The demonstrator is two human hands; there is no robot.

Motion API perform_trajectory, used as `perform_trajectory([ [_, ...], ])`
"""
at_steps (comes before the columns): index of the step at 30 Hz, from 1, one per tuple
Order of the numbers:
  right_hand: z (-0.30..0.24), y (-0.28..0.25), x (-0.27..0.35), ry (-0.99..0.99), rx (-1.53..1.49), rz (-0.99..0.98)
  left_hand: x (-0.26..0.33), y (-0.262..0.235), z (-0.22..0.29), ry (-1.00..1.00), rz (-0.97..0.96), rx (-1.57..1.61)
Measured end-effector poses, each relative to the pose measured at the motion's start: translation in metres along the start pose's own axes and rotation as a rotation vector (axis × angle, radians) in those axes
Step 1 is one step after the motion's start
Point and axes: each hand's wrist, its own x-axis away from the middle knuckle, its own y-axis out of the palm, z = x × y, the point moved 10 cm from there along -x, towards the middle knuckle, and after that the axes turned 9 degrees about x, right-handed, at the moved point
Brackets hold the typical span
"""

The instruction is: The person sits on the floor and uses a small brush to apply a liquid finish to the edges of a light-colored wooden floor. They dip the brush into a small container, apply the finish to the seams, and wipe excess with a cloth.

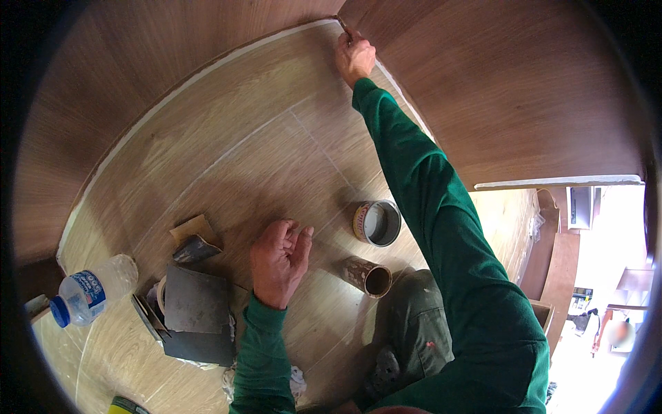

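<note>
My right hand (356,57) reaches far ahead to the corner where two wood-grain panels meet the floor. Its fingers are closed round a thin, dark item that I cannot make out, at the end of the white line along the panel edge. Lower and nearer, my left hand (280,262) hovers over the wood-look floor (276,165), its fingers loosely curled, the thumb apart and nothing visible in it. To its right stand an open round tin (378,223) with grey inside and a brown-stained cylindrical can (367,277).
Dark sanding sheets (198,301) lie piled left of my left forearm, with a folded brown piece (195,233) beyond them. A clear plastic bottle with a blue cap (95,290) is at the far left. My bent knee (417,314) is close to the can. A lamp (634,279) stands at right.
</note>
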Motion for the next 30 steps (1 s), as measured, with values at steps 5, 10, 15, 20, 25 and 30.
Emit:
perform_trajectory([
  [5,0.001,-0.004,0.002,0.013,-0.01,-0.001,0.0,0.001,-0.002,-0.026,-0.015,0.024],
  [10,-0.003,-0.01,0.007,-0.019,-0.025,0.018,0.002,0.001,-0.006,-0.039,-0.019,0.026],
  [15,0.003,-0.013,0.007,-0.026,-0.032,0.031,0.0,0.0,0.001,-0.037,-0.013,-0.009],
  [20,0.004,-0.017,0.012,-0.016,-0.039,0.038,0.0,-0.001,-0.005,-0.039,0.011,0.016],
  [25,0.006,-0.02,0.015,-0.041,-0.033,0.054,0.002,-0.002,-0.006,-0.025,0.02,0.032],
  [30,0.013,-0.026,0.019,-0.02,-0.043,0.032,0.0,0.0,-0.004,-0.054,-0.02,-0.01],
])
